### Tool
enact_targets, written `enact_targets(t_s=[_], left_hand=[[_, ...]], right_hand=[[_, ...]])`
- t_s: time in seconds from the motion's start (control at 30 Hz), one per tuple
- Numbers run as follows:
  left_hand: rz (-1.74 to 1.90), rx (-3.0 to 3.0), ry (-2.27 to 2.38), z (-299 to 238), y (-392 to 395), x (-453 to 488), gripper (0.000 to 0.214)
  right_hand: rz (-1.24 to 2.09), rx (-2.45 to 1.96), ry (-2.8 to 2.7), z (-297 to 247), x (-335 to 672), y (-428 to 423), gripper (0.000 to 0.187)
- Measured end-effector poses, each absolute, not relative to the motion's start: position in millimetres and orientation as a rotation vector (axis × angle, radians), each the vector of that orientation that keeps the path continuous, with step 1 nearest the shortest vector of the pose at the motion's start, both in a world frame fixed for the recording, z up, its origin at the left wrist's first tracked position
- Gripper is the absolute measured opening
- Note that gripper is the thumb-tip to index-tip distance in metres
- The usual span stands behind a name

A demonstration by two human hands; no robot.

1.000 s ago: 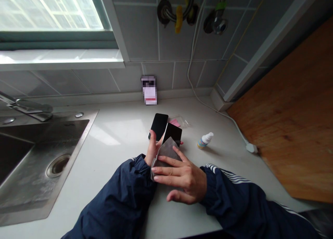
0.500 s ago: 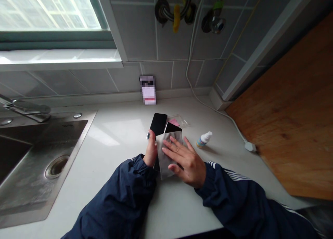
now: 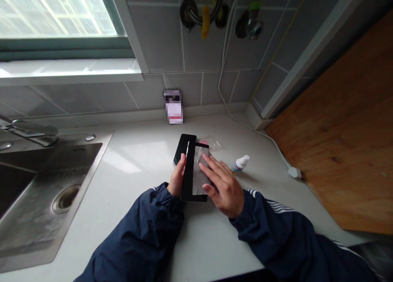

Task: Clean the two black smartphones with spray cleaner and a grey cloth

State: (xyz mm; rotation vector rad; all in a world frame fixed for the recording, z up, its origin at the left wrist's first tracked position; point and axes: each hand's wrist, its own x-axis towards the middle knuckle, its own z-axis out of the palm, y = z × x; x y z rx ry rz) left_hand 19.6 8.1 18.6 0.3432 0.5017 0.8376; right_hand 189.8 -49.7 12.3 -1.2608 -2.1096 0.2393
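Observation:
My left hand (image 3: 177, 177) is closed around the left edge of a black phone (image 3: 188, 187), which it holds tilted above the counter. A grey cleaning cloth (image 3: 199, 177) with a zigzag edge lies over the right part of the phone's face. On that cloth my right hand (image 3: 225, 185) rests with its fingers stretched out and pressing, its thumb near the cloth's lower right. Just behind, another dark phone (image 3: 181, 148) lies flat on the counter. A small spray bottle (image 3: 241, 163) with a white top stands right of my right hand.
Behind the phones lie a clear case (image 3: 216, 142) and something pink (image 3: 204, 143), partly hidden. A blurred upright card or device (image 3: 174, 108) leans on the wall. To the left is a steel sink (image 3: 101, 159) with a faucet (image 3: 33, 131). A white cable (image 3: 260, 133) with a plug and a wooden board (image 3: 344, 151) are at right.
The cloth has slid right across the phone, baring a black strip along its left side. My right hand has shifted slightly right with it. My left hand keeps its hold.

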Motion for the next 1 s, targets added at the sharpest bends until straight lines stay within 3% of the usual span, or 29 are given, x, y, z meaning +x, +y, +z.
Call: enact_targets(t_s=[0.43,0.63,0.73,0.87,1.0], left_hand=[[0.884,0.319,0.557,20,17,9,0.087],[1.049,0.414,0.642,20,19,14,0.077],[1.092,0.46,0.658,18,18,17,0.073],[0.935,0.398,0.682,18,17,17,0.077],[0.814,0.278,0.695,20,16,17,0.067]], right_hand=[[0.267,-0.919,-2.277,20,191,-57,0.069],[0.253,-0.844,-2.264,24,192,-60,0.064],[0.278,-0.895,-2.262,21,192,-59,0.07],[0.309,-0.955,-2.291,17,192,-55,0.079],[0.295,-1.025,-2.271,14,192,-52,0.081]])
